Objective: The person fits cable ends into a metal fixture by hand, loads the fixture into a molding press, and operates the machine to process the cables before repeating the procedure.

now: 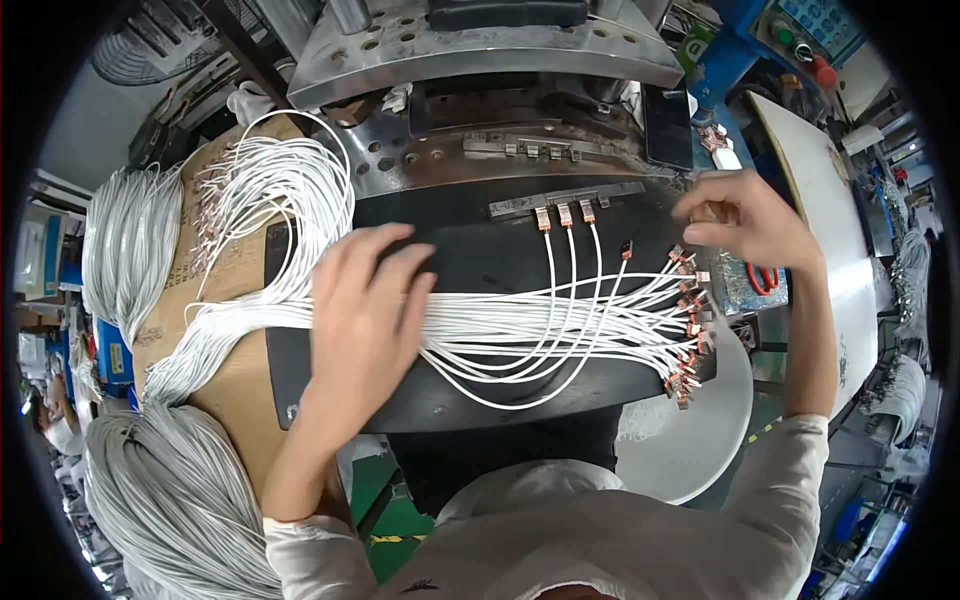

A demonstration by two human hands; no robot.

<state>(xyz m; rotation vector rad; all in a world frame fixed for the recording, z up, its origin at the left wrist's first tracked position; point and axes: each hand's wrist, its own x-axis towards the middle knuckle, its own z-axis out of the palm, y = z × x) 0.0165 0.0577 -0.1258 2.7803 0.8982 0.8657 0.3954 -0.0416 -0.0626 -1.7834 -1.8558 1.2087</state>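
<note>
A thick bundle of white cables (pixel 480 318) lies across a black work board (pixel 460 235). Over the bundle's left part is my left hand (pixel 365 310), open, its fingers spread and slightly blurred. My right hand (pixel 738 215) hovers above the board's right edge, near the cables' small metal connectors (pixel 690 325). Its fingers curl with a gap between thumb and forefinger, and nothing shows in them. Three cables bend up to a slotted metal strip (pixel 515 205), their plugs (pixel 566 215) standing in a row against it. One more cable end (pixel 626 248) lies apart from the cluster.
A metal press (pixel 480 65) stands behind the board, with a second slotted strip (pixel 540 151) on its bed. Cable coils (pixel 170 500) lie at left beside cardboard (pixel 165 270). At right are red-handled pliers (pixel 762 280), a dark phone-like slab (pixel 667 130) and a white round tub (pixel 700 440).
</note>
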